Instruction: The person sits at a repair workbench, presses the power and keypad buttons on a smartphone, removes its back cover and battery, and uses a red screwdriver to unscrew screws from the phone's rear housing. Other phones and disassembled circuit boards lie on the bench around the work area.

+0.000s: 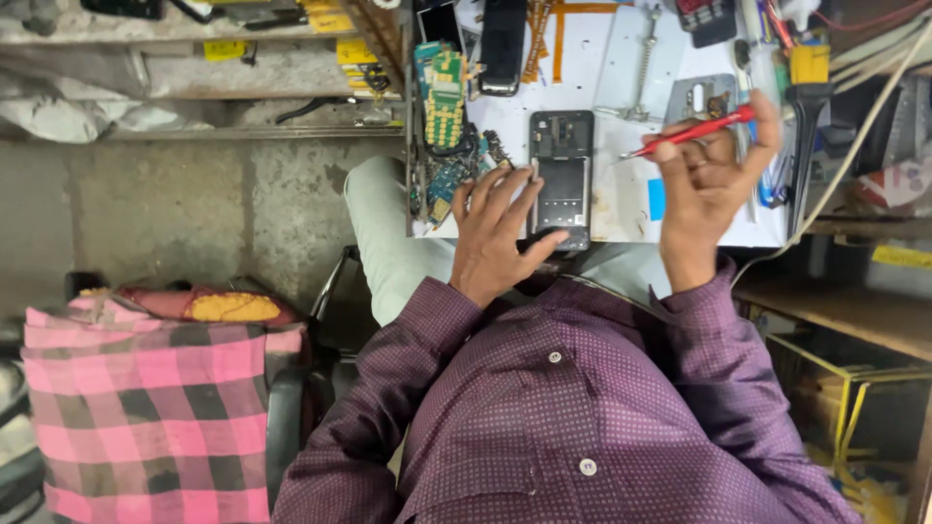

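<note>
On white worktop (621, 209): one opened phone (561, 175) pinned under left hand (495, 238); right hand (707, 180) grip closed on one red screwdriver (691, 132).

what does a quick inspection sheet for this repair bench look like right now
surface: white bench top, stained, crowded
job's things: opened phone body lying flat; red screwdriver
clutter: green circuit board, black phone, orange flex strips
grippers: left hand resting on phone body; right hand holding screwdriver above bench
cables: pale cable running along right edge
surroundings: pink checked cloth, concrete shelves
</note>
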The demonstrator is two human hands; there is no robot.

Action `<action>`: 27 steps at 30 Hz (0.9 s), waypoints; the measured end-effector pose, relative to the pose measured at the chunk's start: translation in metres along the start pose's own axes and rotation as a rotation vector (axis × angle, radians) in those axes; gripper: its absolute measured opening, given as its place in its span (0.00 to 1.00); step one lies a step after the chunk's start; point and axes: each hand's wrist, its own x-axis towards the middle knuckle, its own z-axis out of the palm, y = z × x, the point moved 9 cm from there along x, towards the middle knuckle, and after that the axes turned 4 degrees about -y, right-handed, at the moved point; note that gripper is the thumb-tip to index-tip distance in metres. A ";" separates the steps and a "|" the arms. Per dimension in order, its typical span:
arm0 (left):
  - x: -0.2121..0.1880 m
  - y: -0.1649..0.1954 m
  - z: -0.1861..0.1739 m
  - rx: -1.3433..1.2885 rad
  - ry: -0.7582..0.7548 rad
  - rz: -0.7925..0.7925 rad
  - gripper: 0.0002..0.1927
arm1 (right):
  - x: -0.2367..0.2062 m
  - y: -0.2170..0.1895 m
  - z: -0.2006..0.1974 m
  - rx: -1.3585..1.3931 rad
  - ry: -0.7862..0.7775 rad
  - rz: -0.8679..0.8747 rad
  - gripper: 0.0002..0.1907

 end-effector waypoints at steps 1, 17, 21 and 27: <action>-0.001 0.000 0.001 0.004 0.001 0.013 0.34 | 0.003 0.002 0.011 -0.008 -0.056 -0.017 0.40; -0.006 -0.003 0.009 -0.029 -0.027 0.054 0.42 | 0.024 0.025 0.085 -0.180 -0.354 -0.026 0.35; -0.007 -0.005 0.011 -0.027 -0.039 0.047 0.41 | 0.023 0.025 0.088 -0.221 -0.370 -0.045 0.36; -0.007 -0.005 0.014 -0.024 -0.055 0.042 0.41 | 0.022 0.018 0.095 -0.257 -0.396 -0.091 0.34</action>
